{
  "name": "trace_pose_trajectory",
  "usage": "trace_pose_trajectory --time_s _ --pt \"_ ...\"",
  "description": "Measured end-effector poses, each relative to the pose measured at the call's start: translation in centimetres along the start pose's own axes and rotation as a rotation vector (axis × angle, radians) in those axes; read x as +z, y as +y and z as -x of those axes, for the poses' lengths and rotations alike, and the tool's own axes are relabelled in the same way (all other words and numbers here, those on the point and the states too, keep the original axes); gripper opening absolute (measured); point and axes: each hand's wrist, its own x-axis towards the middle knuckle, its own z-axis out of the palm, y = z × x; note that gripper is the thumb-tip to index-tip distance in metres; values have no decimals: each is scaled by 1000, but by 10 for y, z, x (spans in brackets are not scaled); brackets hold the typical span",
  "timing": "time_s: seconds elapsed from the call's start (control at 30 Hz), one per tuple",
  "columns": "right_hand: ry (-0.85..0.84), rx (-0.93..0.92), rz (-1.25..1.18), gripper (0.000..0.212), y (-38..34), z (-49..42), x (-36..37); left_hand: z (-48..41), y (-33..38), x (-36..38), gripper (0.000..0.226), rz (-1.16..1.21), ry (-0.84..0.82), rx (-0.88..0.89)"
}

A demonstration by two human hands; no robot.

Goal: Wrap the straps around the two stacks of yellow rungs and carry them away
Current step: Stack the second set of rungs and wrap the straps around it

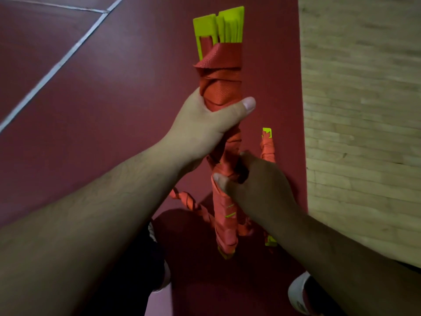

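The left hand (205,124) holds a stack of yellow rungs (218,26) up in the air. Its fingers curl tight round the middle of the stack and the thumb lies flat across the front. The right hand (262,185) grips the same stack lower down, with its thumb pressed on the wrapping. An orange strap (222,65) is wound round and round the stack, so only the yellow ends poke out at the top and bottom. A loose strap (189,199) hangs off to the left in twists. A second stack (267,149), also wrapped in orange, lies on the ground just behind the right hand. The ground is a dark red floor (91,99) with white lines (57,65), and a wood floor (364,110) starts on the right. Two white shoes (296,293) show at the bottom.
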Motion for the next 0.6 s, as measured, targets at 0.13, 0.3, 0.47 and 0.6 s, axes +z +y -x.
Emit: trace_pose_trajectory --time_s 0.13,0.3,0.47,0.6 --pt "-17 -19 154 51 0 1 -2 0 -1 2 34 11 15 5" --pt "-218 6 -1 49 2 -14 -17 -1 3 -3 30 -16 -104 -57" --pt "-356 52 -282 39 7 -23 -29 -1 9 -11 26 -10 -229 -109" --pt "-247 69 -387 25 5 -17 -21 -3 9 -15 21 98 -122 -139"
